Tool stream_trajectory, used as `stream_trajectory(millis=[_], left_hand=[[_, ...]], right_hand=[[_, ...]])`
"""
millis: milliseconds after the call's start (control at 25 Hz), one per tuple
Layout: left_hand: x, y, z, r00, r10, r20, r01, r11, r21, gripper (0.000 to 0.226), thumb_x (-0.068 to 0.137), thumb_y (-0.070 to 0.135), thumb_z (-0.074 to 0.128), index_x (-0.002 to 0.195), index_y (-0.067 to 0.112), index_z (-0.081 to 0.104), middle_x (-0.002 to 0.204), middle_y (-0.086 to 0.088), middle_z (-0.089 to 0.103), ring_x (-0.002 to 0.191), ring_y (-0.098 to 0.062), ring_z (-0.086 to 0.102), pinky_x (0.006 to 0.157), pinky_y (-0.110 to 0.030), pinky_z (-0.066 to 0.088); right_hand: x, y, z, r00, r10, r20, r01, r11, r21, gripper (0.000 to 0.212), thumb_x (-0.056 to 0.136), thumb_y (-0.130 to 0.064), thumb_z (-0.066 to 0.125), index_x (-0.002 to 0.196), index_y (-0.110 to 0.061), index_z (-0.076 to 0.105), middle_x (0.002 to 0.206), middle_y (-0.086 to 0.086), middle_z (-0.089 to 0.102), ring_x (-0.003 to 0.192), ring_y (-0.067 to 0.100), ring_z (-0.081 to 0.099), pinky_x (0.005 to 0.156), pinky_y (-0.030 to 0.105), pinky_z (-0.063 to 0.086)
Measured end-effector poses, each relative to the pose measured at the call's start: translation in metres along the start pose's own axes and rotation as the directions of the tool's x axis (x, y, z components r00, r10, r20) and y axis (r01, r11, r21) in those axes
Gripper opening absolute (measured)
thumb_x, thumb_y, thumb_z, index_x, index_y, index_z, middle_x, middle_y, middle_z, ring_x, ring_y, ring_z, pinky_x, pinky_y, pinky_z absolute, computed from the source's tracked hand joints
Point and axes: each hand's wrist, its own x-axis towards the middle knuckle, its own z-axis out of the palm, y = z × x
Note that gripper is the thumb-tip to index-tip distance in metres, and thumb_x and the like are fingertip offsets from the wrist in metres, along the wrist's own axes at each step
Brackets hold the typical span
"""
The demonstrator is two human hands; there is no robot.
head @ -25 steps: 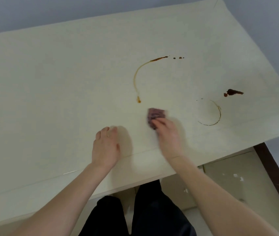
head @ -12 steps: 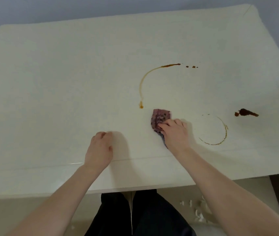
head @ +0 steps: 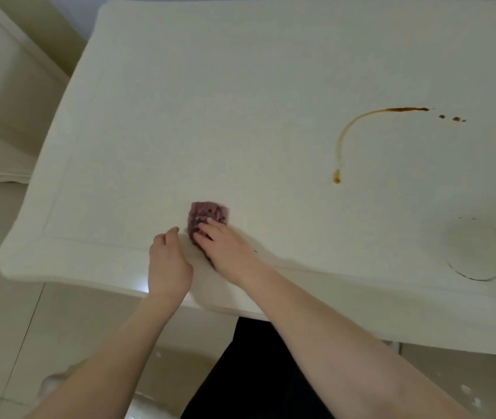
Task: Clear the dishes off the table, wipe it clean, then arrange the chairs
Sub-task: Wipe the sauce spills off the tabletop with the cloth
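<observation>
We are in the wiping step: no dishes show on the table. Our right hand presses the cloth flat under straight fingers, near the front edge. Our left hand rests just beside it, loosely curled and holding nothing. The stains lie well off to the right of the right hand: a brown arc further out, with drops past its end, and a faint ring nearer the edge. We judge the next move calls for a firm sweep rightward, pressing through each mark.
</observation>
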Motion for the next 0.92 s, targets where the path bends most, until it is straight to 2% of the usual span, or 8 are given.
stream_trajectory(millis=[80,280,360,440,520,600,760,920], left_hand=[[0.010,-0.008,-0.005,1.000,0.020,0.020,-0.019,0.999,-0.032,0.066,0.072,-0.017,0.037,0.134,0.003,0.043,0.125,-0.023,0.046,0.109,-0.039,0.045,0.089,-0.041,0.042],[0.025,-0.035,-0.018,0.999,0.029,0.017,-0.027,0.991,-0.130,0.065,0.071,-0.016,0.036,0.130,0.006,0.048,0.122,-0.017,0.050,0.111,-0.034,0.048,0.082,-0.039,0.045],[0.029,-0.041,-0.022,0.999,0.051,-0.015,-0.053,0.984,-0.170,0.064,0.069,-0.017,0.035,0.128,0.006,0.051,0.119,-0.017,0.052,0.110,-0.034,0.049,0.081,-0.039,0.046],[0.033,-0.041,-0.026,0.997,0.070,-0.046,-0.077,0.978,-0.195,0.063,0.069,-0.016,0.035,0.126,0.005,0.053,0.117,-0.017,0.053,0.108,-0.033,0.050,0.081,-0.038,0.045],[0.035,-0.037,-0.028,0.995,0.081,-0.053,-0.090,0.977,-0.193,0.058,0.071,-0.015,0.036,0.122,0.005,0.054,0.113,-0.017,0.054,0.105,-0.033,0.049,0.081,-0.037,0.044],[0.040,-0.031,-0.027,0.990,0.132,-0.052,-0.140,0.972,-0.191,0.052,0.071,-0.013,0.038,0.117,0.004,0.056,0.108,-0.017,0.055,0.101,-0.034,0.049,0.080,-0.038,0.044],[0.041,-0.008,-0.013,0.967,0.254,-0.006,-0.253,0.957,-0.142,0.054,0.069,-0.014,0.042,0.118,0.004,0.058,0.109,-0.018,0.057,0.099,-0.038,0.050,0.082,-0.043,0.045],[0.034,0.035,0.005,0.920,0.386,0.065,-0.374,0.916,-0.144,0.049,0.075,-0.008,0.047,0.119,0.009,0.058,0.110,-0.014,0.057,0.101,-0.034,0.050,0.084,-0.042,0.045]], right_hand=[[-0.012,0.027,0.001,0.995,-0.074,-0.067,0.066,0.992,-0.110,0.037,0.083,-0.017,0.049,0.115,-0.005,0.065,0.124,0.017,0.061,0.116,0.036,0.058,0.099,0.041,0.043],[-0.060,0.082,-0.046,0.864,0.279,-0.420,-0.362,0.923,-0.131,0.038,0.078,-0.021,0.044,0.102,-0.013,0.071,0.102,0.010,0.069,0.088,0.036,0.065,0.080,0.042,0.052],[-0.032,0.054,-0.042,0.825,0.294,-0.482,-0.375,0.924,-0.078,0.036,0.075,-0.021,0.046,0.099,-0.015,0.072,0.097,0.007,0.070,0.085,0.034,0.064,0.078,0.039,0.051],[0.013,0.007,-0.018,0.890,0.206,-0.408,-0.228,0.974,-0.007,0.032,0.077,-0.020,0.050,0.101,-0.016,0.071,0.101,0.006,0.070,0.093,0.031,0.063,0.083,0.036,0.051],[0.042,-0.032,0.011,0.979,0.090,-0.184,-0.095,0.995,-0.015,0.030,0.079,-0.015,0.058,0.108,-0.014,0.069,0.111,0.008,0.066,0.104,0.031,0.059,0.090,0.039,0.049],[0.042,-0.033,0.018,0.998,0.056,-0.038,-0.058,0.996,-0.070,0.037,0.073,-0.011,0.065,0.110,-0.012,0.068,0.115,0.010,0.064,0.106,0.033,0.058,0.090,0.040,0.048],[-0.006,0.029,-0.029,0.958,0.135,-0.252,-0.158,0.985,-0.074,0.035,0.071,-0.022,0.047,0.089,-0.010,0.075,0.093,0.010,0.072,0.077,0.030,0.068,0.071,0.029,0.053],[-0.074,0.102,-0.073,0.836,0.457,-0.303,-0.489,0.872,-0.035,0.036,0.080,-0.018,0.045,0.100,-0.010,0.073,0.104,0.012,0.069,0.090,0.034,0.064,0.086,0.029,0.040]])
